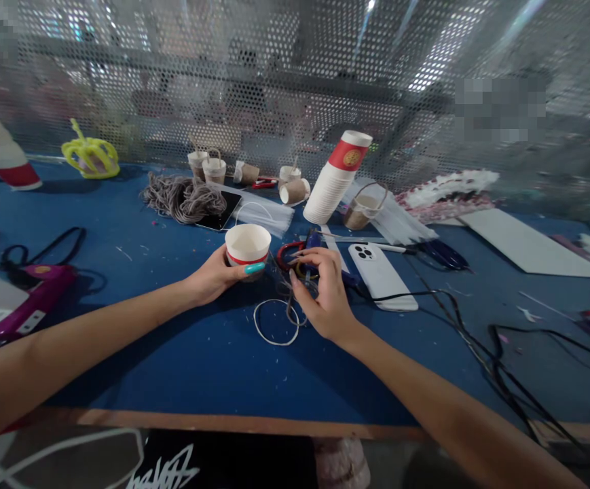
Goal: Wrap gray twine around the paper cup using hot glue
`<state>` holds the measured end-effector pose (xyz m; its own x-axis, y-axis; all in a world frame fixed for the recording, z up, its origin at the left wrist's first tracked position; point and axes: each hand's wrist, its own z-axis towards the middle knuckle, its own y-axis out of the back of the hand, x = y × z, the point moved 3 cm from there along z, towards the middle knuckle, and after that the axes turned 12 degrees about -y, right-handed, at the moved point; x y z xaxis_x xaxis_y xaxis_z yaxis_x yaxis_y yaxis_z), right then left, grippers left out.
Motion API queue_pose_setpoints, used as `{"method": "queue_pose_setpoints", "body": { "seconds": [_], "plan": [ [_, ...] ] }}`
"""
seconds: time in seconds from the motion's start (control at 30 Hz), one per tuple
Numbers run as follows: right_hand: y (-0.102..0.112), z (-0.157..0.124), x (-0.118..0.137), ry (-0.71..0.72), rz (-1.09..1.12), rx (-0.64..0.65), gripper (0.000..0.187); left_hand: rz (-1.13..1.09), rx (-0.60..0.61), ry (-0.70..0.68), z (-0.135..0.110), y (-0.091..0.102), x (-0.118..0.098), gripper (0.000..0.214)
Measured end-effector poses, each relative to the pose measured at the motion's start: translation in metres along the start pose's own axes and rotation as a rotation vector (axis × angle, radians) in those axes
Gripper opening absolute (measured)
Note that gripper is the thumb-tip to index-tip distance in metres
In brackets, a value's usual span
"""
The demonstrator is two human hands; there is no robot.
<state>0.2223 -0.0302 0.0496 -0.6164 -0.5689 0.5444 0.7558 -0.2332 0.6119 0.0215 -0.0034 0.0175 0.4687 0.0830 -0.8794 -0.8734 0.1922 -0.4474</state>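
My left hand (213,277) is wrapped round a small white paper cup (248,243) with a red band; the thumb lies across its front. The cup's lower part is dark and partly hidden by the fingers. To the right of it, my right hand (322,292) has its fingers curled in a pinch on a thin grey-brown cord (289,309), which hangs in a loop below the fingertips. Behind this hand lie red-handled scissors (287,255) and a blue glue gun (314,239), both partly covered. A white cord ring (275,341) rests on the table under the hands.
Behind the cup are a grey yarn bundle (185,197), several small cord-wrapped cups (214,168) and a leaning cup stack (330,193). A white phone (389,282) and black cables (457,309) lie right. A purple glue gun (34,299) lies left.
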Motion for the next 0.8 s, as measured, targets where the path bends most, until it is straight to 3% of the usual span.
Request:
{"method": "queue_pose_setpoints", "body": {
  "seconds": [0.27,0.63,0.8],
  "plan": [
    [0.0008,0.0004,0.0011,-0.02,0.016,0.01,0.022,0.044,0.016,0.021,-0.0032,-0.0012,-0.0024,0.078],
    [0.0007,0.0001,0.0003,-0.017,0.003,0.013,0.021,0.117,0.118,-0.101,-0.0028,-0.0028,-0.0012,0.079],
    [0.0013,0.0011,0.001,-0.019,-0.004,0.014,0.022,0.06,0.127,-0.034,-0.003,-0.0016,-0.0023,0.087]
  ]
}}
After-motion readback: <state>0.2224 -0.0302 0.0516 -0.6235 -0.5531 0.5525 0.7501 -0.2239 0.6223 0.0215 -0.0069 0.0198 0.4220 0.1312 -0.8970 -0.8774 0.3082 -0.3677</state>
